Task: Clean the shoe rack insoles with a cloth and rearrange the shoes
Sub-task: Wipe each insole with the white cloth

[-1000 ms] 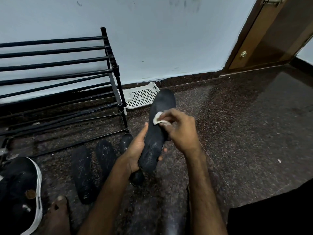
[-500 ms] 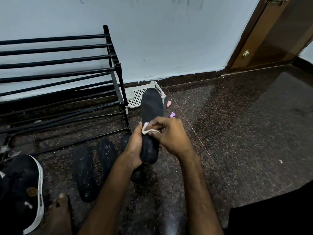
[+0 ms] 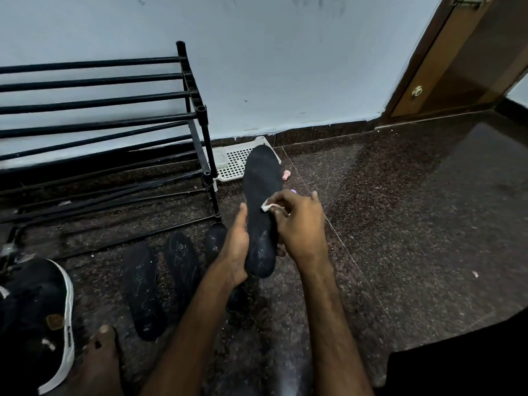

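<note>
Nearest: a bare foot (image 3: 100, 347) on the granite floor (image 3: 400, 224), beside a black sneaker with a white sole (image 3: 34, 318). Two black insoles (image 3: 141, 290) lie flat on the floor just past it, and a third is mostly hidden behind the left arm.

Above them, the left hand (image 3: 234, 247) grips the heel end of the held insole (image 3: 261, 207), thumb up along its left edge. The right hand (image 3: 300, 227) pinches a small white cloth (image 3: 268, 205) against the insole's middle, little finger lifted off.

Change: a second ago this insole leaned right. Now it points straight away, and the cloth has slid back and forth along the mid section. Looks like a wiping stroke under way, so this insole isn't finished. The floor ones show pale scuffs; I can't tell whether they've been cleaned.

Farther back: an empty black shoe rack (image 3: 197, 110), a white perforated tray (image 3: 234, 164) at the skirting, a small pink bit (image 3: 286, 174), and a wooden door (image 3: 457, 67). No rearranging has started.
</note>
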{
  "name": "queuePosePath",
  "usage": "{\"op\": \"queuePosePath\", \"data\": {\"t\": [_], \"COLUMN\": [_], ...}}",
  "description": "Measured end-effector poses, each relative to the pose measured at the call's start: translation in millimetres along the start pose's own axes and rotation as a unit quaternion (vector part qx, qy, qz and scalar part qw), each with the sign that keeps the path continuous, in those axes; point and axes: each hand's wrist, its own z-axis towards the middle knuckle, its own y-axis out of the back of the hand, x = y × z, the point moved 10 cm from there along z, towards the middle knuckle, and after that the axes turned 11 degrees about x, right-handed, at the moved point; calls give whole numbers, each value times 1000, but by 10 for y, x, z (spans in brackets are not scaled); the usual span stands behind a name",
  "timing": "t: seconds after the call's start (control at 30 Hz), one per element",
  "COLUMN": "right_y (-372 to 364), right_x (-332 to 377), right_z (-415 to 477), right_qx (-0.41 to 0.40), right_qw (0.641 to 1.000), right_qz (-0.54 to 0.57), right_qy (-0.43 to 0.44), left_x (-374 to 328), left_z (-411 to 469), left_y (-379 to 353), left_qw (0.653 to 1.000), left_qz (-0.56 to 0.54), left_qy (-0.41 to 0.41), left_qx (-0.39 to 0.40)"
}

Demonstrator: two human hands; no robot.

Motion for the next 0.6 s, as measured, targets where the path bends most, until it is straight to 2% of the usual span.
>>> {"op": "queuePosePath", "data": {"t": [0.07,0.17,0.23,0.27,0.37,0.43,0.5,0.57,0.6], "right_y": [-5,-246,-276,-224,22,-8,-144,-246,-244], "right_x": [70,256,180,76,-109,20,180,144,47], "right_z": [16,38,32,32,30,38,29,6,-1], "right_qx": [-20,88,131,122,22,9,60,127,136], "right_qw": [1000,993,987,990,1000,1000,994,984,983], "right_qz": [-17,48,66,59,-4,14,78,124,120], "right_qy": [5,70,65,42,-22,2,43,34,17], "left_x": [64,-4,-58,-75,-11,32,27,-15,-21], "left_z": [26,20,35,34,58,53,44,23,17], "left_y": [-44,20,136,153,62,-11,-12,72,97], "left_qw": [1000,999,999,1000,1000,1000,1000,1000,1000], "left_qz": [-16,-38,-27,-13,3,-1,-21,-22,-11], "left_qy": [4,-11,-20,-22,-10,-4,-5,-8,-5], "left_qx": [3,2,-6,-12,-2,-2,4,-9,-15]}}
